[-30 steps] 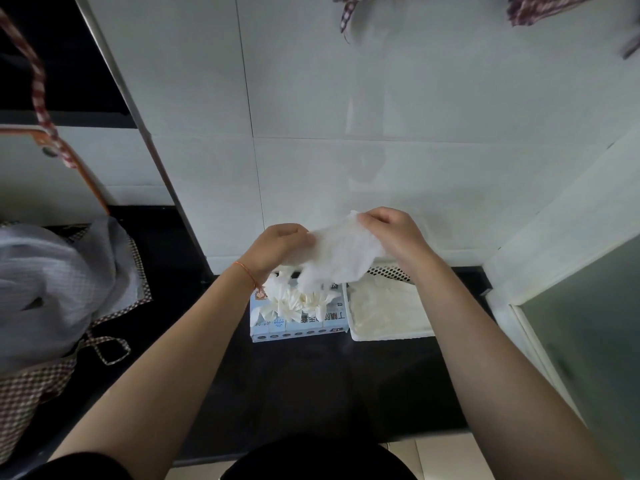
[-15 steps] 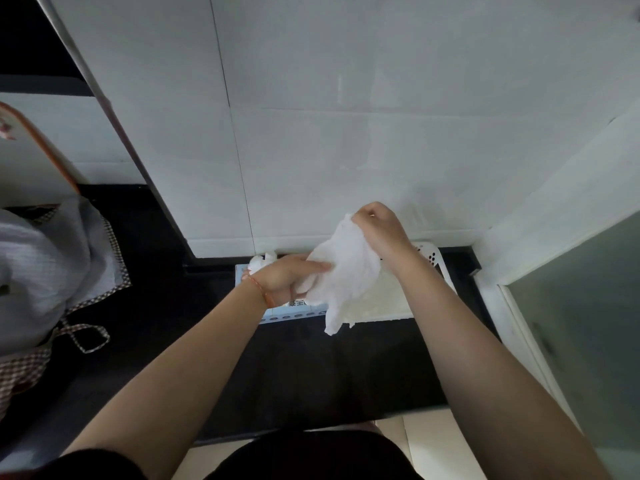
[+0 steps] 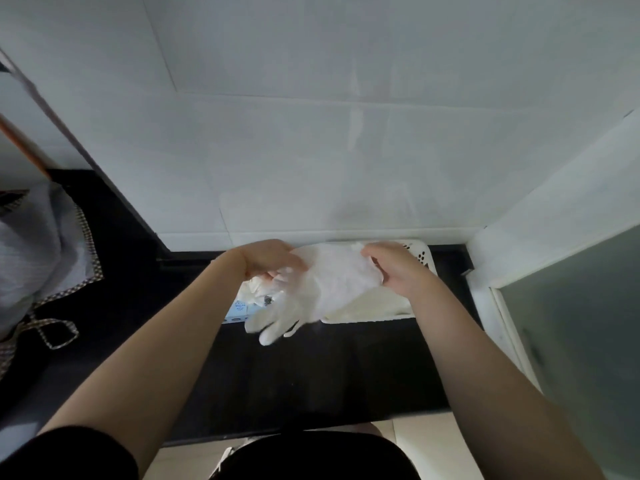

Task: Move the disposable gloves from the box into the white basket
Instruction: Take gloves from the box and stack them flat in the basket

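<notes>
Glove [image 3: 325,289] hangs stretched between your hands above the worktop [image 3: 311,368], its fingers drooping toward 7 o'clock over the box [image 3: 239,308]. Your left hand [image 3: 273,259] grips its left edge; your right hand [image 3: 394,268] pinches the cuff at 3 o'clock, over the white basket [image 3: 420,252].

The pale blue cardboard glove box [image 3: 239,310] carries small blue print on its front, too blurred to read.
</notes>
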The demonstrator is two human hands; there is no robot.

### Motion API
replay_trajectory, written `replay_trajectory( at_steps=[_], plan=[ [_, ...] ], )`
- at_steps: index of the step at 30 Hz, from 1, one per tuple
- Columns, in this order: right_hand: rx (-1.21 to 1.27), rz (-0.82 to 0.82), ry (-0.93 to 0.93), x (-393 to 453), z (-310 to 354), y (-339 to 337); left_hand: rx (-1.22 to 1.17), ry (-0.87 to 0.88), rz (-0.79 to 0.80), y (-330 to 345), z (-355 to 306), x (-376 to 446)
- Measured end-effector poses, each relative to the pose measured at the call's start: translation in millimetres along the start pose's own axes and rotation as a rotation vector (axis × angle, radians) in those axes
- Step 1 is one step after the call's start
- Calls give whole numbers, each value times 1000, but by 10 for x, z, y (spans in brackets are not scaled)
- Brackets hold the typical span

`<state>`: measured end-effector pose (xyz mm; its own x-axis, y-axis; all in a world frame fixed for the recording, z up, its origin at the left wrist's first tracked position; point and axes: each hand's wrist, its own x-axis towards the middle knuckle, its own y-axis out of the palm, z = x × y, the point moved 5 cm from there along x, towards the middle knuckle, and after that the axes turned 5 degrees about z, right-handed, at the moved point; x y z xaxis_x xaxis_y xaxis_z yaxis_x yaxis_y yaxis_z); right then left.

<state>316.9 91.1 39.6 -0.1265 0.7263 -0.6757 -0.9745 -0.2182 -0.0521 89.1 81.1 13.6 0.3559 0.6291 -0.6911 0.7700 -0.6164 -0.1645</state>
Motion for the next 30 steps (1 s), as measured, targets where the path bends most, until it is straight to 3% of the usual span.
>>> replay_trajectory(
  at_steps=[4,8,18,23,26,30],
  plan=[
    [-281,-135,18,218,-374,-361,473,-24,-114,231,-272,421],
    [-317,-173,-96,358,-539,-642,696,-46,-182,416,-491,746],
    [-448,-73,-175,776,-730,-973,938,-49,-387,630,-595,1273],
    [-571,-37,-142,863,-767,-1043,1032,134,-617,884,-646,1188],
    [-648,-22,-110,914,-774,-1059,1029,209,-546,1085,-664,1154],
    [-878,24,-136,920,-736,-1062,1085,99,-456,1205,-596,1170]
  ],
)
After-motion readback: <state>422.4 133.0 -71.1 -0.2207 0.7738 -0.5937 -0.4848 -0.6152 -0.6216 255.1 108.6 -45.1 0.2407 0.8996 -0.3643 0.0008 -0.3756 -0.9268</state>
